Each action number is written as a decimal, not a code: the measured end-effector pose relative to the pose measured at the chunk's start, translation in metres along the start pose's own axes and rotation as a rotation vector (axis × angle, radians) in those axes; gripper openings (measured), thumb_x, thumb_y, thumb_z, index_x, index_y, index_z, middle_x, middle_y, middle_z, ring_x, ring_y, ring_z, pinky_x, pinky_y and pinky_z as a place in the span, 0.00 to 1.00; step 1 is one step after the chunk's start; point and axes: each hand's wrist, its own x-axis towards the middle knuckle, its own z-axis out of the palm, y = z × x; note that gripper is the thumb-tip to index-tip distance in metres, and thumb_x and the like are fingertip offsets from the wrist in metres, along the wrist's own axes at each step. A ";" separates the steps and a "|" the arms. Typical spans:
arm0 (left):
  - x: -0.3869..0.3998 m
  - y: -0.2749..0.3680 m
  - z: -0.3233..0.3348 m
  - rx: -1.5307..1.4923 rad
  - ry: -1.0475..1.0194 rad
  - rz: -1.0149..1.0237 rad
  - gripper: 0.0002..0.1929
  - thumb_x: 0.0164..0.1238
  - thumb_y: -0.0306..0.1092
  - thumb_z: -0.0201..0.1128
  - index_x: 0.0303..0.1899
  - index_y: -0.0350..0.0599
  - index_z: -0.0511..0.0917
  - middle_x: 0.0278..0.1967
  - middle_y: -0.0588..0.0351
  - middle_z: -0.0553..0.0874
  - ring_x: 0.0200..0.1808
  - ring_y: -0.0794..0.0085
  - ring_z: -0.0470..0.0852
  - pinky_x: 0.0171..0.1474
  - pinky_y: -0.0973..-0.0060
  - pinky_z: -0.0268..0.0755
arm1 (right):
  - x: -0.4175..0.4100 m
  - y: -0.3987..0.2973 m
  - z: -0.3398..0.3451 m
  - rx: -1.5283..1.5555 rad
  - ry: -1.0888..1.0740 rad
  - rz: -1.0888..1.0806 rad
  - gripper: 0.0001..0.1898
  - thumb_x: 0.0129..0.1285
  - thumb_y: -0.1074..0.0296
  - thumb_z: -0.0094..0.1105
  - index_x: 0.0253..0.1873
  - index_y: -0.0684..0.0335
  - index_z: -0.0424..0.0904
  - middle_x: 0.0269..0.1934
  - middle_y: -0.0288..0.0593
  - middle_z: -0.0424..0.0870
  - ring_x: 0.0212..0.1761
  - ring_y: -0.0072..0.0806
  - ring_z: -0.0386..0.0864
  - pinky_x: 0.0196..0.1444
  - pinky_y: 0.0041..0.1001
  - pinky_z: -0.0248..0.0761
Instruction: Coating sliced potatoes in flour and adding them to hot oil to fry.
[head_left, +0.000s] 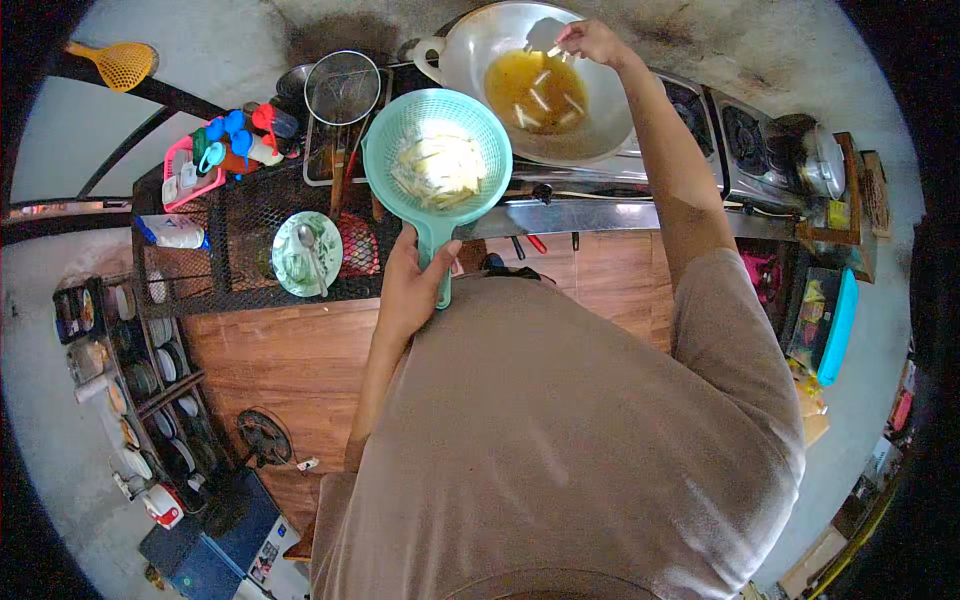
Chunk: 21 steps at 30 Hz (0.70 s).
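My left hand (411, 283) grips the handle of a mint-green plastic strainer (379, 176). Pale cut strips (442, 171), perhaps potato, are heaped in its bowl. Over the far right part of a large metal wok (469, 56), my right hand (592, 43) pinches one or more pale strips between the fingertips. Yellow-brown oil (517, 86) pools in the bottom of the wok, and several strips (538, 100) lie in it, apart from one another. The strainer is held just left of the wok, its rim overlapping the wok's near left edge in the picture.
Beneath the wok runs a metal gas stove (705, 142), with a lidded pot (821, 161) at its right end. A round wire-mesh skimmer (343, 88) rests left of the wok. On the black mesh rack sit a plate (285, 259) with a spoon (307, 238) and a pink basket (178, 161) of bottles.
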 end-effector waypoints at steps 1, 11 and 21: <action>0.000 0.001 0.000 -0.016 -0.007 -0.016 0.18 0.74 0.29 0.63 0.59 0.33 0.71 0.45 0.56 0.85 0.45 0.78 0.80 0.50 0.79 0.72 | 0.002 0.011 -0.002 0.001 0.005 0.003 0.08 0.65 0.69 0.67 0.47 0.62 0.85 0.38 0.36 0.87 0.40 0.23 0.82 0.48 0.26 0.76; 0.003 -0.006 -0.002 0.031 -0.004 0.013 0.20 0.73 0.32 0.65 0.59 0.33 0.71 0.45 0.54 0.84 0.45 0.76 0.80 0.53 0.76 0.71 | 0.007 0.043 -0.008 -0.020 0.096 -0.098 0.11 0.58 0.70 0.68 0.45 0.64 0.84 0.40 0.40 0.87 0.42 0.27 0.85 0.47 0.29 0.79; 0.005 -0.007 -0.004 -0.040 -0.033 -0.057 0.19 0.73 0.29 0.64 0.60 0.34 0.71 0.43 0.57 0.83 0.39 0.79 0.79 0.47 0.79 0.72 | -0.005 0.054 -0.006 0.038 0.220 -0.127 0.16 0.54 0.69 0.68 0.48 0.63 0.83 0.39 0.38 0.86 0.40 0.24 0.83 0.42 0.26 0.77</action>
